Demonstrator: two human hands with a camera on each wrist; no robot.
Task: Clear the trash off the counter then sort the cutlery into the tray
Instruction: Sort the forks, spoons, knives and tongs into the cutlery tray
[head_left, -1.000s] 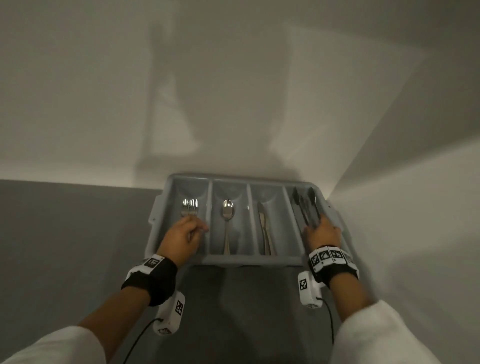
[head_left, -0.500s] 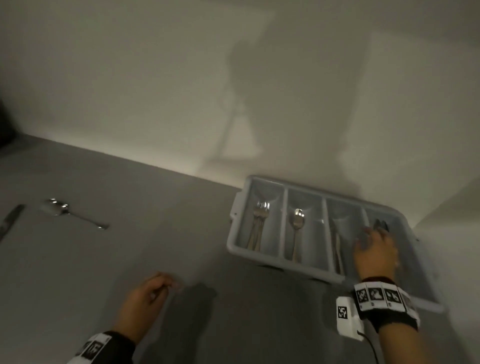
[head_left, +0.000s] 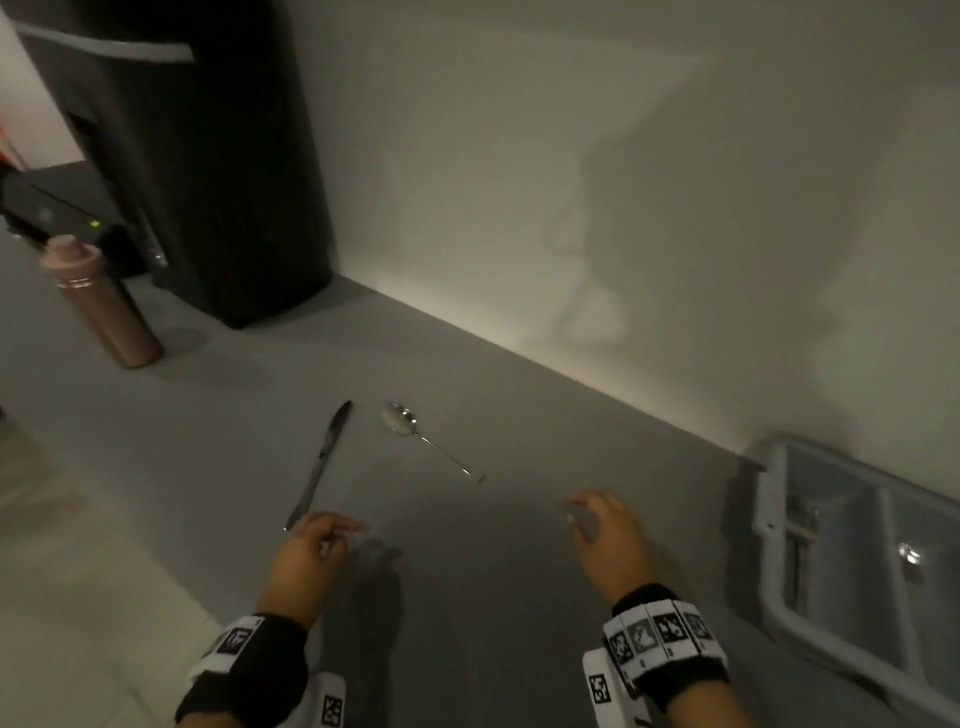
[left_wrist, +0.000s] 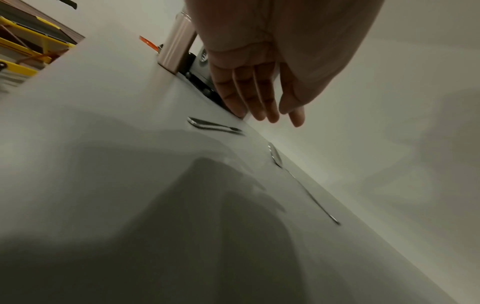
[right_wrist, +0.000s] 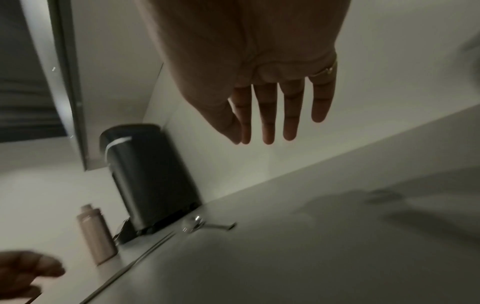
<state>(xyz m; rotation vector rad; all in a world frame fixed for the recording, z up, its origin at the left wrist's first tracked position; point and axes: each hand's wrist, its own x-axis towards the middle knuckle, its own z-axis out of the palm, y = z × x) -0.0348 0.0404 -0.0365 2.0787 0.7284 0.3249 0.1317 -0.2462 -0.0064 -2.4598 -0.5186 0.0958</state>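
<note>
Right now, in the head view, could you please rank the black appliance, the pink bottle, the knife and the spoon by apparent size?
1. Black appliance, by far the largest.
2. Pink bottle.
3. Knife.
4. Spoon, smallest.
The bottle stands farther from the camera than the knife, so their order is unsure.

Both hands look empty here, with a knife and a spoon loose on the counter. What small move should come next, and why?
Probably the left hand closes on the knife: its fingers hover just short of the handle end, holding nothing. The right hand, also open, sits a little short of the spoon handle and could follow. The tray waits to the right.
</note>
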